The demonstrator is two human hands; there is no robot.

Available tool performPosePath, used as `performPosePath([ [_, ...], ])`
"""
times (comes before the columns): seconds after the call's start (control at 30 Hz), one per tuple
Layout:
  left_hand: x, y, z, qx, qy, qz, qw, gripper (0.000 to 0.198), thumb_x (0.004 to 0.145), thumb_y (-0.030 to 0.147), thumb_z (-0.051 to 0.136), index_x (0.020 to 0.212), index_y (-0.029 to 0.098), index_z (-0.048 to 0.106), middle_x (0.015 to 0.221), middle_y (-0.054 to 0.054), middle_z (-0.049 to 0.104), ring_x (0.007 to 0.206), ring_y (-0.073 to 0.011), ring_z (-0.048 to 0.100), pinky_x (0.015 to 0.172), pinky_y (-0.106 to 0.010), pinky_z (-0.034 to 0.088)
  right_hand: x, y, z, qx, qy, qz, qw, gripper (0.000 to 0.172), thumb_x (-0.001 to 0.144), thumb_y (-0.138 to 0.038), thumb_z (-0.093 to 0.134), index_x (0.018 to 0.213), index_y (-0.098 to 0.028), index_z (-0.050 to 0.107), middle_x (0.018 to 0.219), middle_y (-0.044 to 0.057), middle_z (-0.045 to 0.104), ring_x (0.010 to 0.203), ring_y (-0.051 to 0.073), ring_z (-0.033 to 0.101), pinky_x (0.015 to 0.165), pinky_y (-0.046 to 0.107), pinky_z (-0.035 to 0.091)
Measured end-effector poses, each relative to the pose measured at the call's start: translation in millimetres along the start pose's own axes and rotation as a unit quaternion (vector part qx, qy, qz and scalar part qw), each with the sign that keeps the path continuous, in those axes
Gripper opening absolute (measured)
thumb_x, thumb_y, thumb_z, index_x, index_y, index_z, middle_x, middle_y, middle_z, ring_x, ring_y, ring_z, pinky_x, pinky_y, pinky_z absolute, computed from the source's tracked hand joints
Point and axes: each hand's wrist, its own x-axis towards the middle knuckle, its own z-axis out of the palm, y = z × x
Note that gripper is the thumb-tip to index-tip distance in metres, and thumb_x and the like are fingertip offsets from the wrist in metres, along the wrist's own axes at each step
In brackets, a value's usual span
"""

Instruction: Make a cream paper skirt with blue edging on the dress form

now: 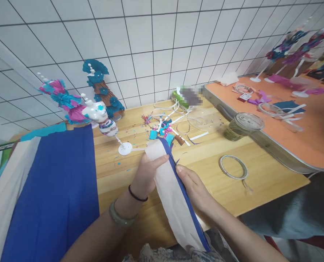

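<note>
A long strip of crepe paper (169,203), white on top with a blue layer along its right edge, slants from my lap up over the wooden table. My left hand (150,173) is closed around its upper part, thumb pressed on the white face. On the blue right edge, my right hand (190,182) is closed with thumb and fingers together; a small dark sliver shows at its fingertips, too small to name. Just beyond my left hand stands a small white mannequin figure (98,113) on a round white base (125,148), its torso wrapped in patterned material.
Blue crepe paper sheets (60,189) cover the table's left side. Coloured paper scraps (164,127) lie ahead. To the right are a roll of clear tape (233,167) and a lidded jar (241,125). Dressed figures (100,85) stand near the tiled wall; an orange table (312,134) adjoins.
</note>
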Motion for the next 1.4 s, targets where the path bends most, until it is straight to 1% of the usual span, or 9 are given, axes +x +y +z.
performPosePath([
  [0.1,0,0,1.7,0.007,0.008,0.007,1.0,0.037,0.064,0.018,0.074,0.1,0.016,0.063,0.089,-0.004,0.069,0.075,-0.0169,0.063,0.071,-0.029,0.049,0,-2,1,0.005,-0.001,0.006,1.0,0.039,0.089,-0.051,0.04,0.069,-0.019,0.046,0.067,-0.001,0.046,0.065,0.014,0.04,0.062,0.024,0.036],
  [0.27,-1,-3,3.3,0.033,0.039,0.038,0.998,0.051,0.061,0.02,0.076,0.109,0.018,0.06,0.095,-0.005,0.07,0.084,-0.0205,0.064,0.076,-0.032,0.05,1,-7,1,0.031,-0.005,0.011,0.999,0.039,0.087,-0.051,0.043,0.07,-0.018,0.053,0.07,0.0,0.055,0.066,0.015,0.045,0.064,0.025,0.04],
  [0.47,-2,-8,2.7,0.035,0.022,0.052,0.998,0.05,0.064,0.02,0.075,0.11,0.019,0.057,0.104,-0.006,0.068,0.092,-0.0211,0.063,0.081,-0.033,0.05,3,-10,1,0.074,0.003,0.017,0.997,0.037,0.086,-0.051,0.046,0.074,-0.018,0.06,0.079,0.001,0.064,0.071,0.016,0.052,0.071,0.027,0.043],
  [0.67,-2,-7,3.3,0.03,0.027,0.048,0.998,0.051,0.062,0.021,0.076,0.109,0.019,0.057,0.1,-0.005,0.069,0.09,-0.0214,0.064,0.08,-0.034,0.05,3,-11,1,0.077,-0.001,0.026,0.997,0.039,0.085,-0.051,0.047,0.076,-0.018,0.064,0.079,0.002,0.067,0.074,0.018,0.056,0.074,0.028,0.044],
  [0.83,-3,-7,5.1,0.045,0.031,0.041,0.998,0.044,0.061,0.021,0.077,0.102,0.018,0.06,0.097,-0.005,0.07,0.088,-0.0223,0.065,0.079,-0.034,0.051,6,-12,1,0.073,0.013,0.017,0.997,0.042,0.082,-0.056,0.049,0.074,-0.018,0.064,0.08,0.003,0.068,0.076,0.02,0.057,0.076,0.03,0.045],
  [0.97,-4,-8,6.1,0.047,0.028,0.037,0.998,0.043,0.063,0.02,0.075,0.103,0.017,0.06,0.099,-0.006,0.069,0.09,-0.0232,0.064,0.079,-0.034,0.051,7,-11,1,0.064,0.013,0.018,0.998,0.044,0.082,-0.058,0.048,0.077,-0.018,0.066,0.083,0.003,0.069,0.08,0.021,0.059,0.078,0.031,0.046],
  [1.13,-3,-9,4.7,0.057,0.032,0.039,0.997,0.045,0.064,0.02,0.074,0.106,0.016,0.058,0.1,-0.007,0.068,0.089,-0.022,0.063,0.078,-0.033,0.051,6,-9,0,0.053,0.025,0.012,0.998,0.047,0.081,-0.06,0.047,0.08,-0.018,0.068,0.09,0.004,0.07,0.086,0.022,0.059,0.077,0.031,0.047],
  [1.3,-4,-7,5.3,0.067,0.041,0.038,0.996,0.041,0.065,0.02,0.073,0.103,0.017,0.058,0.095,-0.005,0.068,0.084,-0.0205,0.063,0.074,-0.031,0.051,4,-8,1,0.062,0.043,0.032,0.997,0.043,0.082,-0.057,0.049,0.08,-0.019,0.068,0.09,0.004,0.07,0.085,0.022,0.059,0.077,0.03,0.047],
  [1.4,-4,-6,6.5,0.068,0.042,0.035,0.996,0.04,0.065,0.019,0.073,0.101,0.016,0.059,0.093,-0.005,0.068,0.082,-0.0197,0.063,0.072,-0.03,0.051,4,-9,2,0.071,0.038,0.032,0.996,0.043,0.081,-0.057,0.05,0.08,-0.018,0.068,0.088,0.003,0.07,0.084,0.022,0.058,0.077,0.03,0.046],
])
